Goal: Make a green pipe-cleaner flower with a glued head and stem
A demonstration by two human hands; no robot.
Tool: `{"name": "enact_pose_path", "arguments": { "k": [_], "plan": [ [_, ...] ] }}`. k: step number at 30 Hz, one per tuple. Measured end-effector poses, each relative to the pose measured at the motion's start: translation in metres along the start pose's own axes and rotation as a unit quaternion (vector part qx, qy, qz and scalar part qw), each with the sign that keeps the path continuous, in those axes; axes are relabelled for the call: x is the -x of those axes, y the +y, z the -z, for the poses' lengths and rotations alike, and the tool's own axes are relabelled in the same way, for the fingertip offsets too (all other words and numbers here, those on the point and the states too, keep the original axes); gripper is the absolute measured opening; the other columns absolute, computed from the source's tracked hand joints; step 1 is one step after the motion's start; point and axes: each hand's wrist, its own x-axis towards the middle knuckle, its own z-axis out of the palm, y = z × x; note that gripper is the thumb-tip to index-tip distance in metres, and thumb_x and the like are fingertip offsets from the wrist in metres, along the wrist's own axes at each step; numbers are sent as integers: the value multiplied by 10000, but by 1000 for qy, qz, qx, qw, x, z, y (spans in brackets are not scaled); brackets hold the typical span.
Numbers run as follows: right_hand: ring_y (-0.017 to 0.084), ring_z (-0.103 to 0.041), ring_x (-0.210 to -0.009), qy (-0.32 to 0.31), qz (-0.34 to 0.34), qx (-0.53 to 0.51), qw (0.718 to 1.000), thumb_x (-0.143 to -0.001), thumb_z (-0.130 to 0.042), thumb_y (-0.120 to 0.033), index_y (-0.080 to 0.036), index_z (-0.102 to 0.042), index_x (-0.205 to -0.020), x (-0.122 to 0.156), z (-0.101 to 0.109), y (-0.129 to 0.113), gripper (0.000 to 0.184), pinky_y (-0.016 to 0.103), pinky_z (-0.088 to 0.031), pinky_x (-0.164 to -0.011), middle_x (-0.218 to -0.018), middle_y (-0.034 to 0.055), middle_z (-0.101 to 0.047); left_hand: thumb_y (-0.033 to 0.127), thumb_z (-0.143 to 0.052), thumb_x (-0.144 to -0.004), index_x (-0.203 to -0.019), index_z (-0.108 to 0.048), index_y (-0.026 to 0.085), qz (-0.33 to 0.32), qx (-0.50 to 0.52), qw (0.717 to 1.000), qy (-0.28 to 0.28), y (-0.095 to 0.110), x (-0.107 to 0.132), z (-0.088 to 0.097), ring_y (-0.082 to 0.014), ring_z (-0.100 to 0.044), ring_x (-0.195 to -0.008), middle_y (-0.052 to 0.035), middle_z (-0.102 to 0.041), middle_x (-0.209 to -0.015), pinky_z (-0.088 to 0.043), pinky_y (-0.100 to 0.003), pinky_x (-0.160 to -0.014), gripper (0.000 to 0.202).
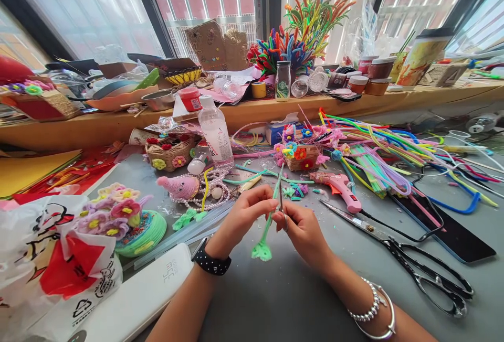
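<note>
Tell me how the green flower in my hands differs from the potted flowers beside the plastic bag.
The green flower is a single bloom, while the potted flowers form a cluster. The green flower is light green; the potted flowers mix pink, purple and cream. The green flower is held by its stem in the left hand, bloom end down, whereas the potted flowers stand bloom-up in a round green pot. Both look soft.
</note>
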Motion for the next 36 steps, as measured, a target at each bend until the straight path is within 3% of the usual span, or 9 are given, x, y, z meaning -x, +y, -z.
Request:
{"name": "enact_pose_path", "arguments": {
  "k": [8, 13, 18, 27, 36],
  "plan": [
    [77, -301, -465, -31, 27, -69, 997, -771, -286, -604, -147, -486, -609, -1, 2, 4, 524, 206, -235, -442, -514, -30, -353, 256, -482, -730, -581, -398, 165, 23, 26, 999, -6, 0, 0, -2, -91, -413, -535, 37, -429, -530, -328, -224, -538, 194],
    [83, -364, -481, -17, 2, -4, 1000, -767, -381, -538, -153, -454, -536, -2, 2, 2, 455, 200, -279, -452, -502, -16, -429, 260, -502, -710, -569, -388, 165, 30, 18, 999, 7, -3, -1, -5, -86, -426, -522, 46, -390, -544, -337, -223, -522, 205],
    [68, -332, -430, 10, -8, 24, 1000, -772, -442, -444, -159, -416, -477, -3, 1, 1, 411, 192, -264, -427, -434, -38, -395, 268, -498, -713, -583, -387, 166, 34, -6, 999, 22, -5, -3, -3, -87, -415, -533, 47, -378, -550, -341, -226, -532, 199],
    [85, -359, -487, -13, 7, -28, 1000, -783, -318, -561, -148, -473, -549, -3, 1, 3, 500, 203, -281, -465, -502, -20, -404, 260, -491, -719, -577, -384, 165, 28, -5, 999, 29, 0, -2, -6, -80, -408, -509, 56, -385, -521, -321, -222, -524, 202],
    [80, -314, -463, 19, 9, -14, 1000, -778, -326, -564, -149, -475, -550, -1, 1, 1, 497, 203, -247, -444, -484, -31, -362, 277, -485, -731, -586, -396, 163, 22, -22, 999, 30, -2, -3, -4, -88, -407, -540, 42, -394, -549, -330, -231, -546, 205]
  ]
}}
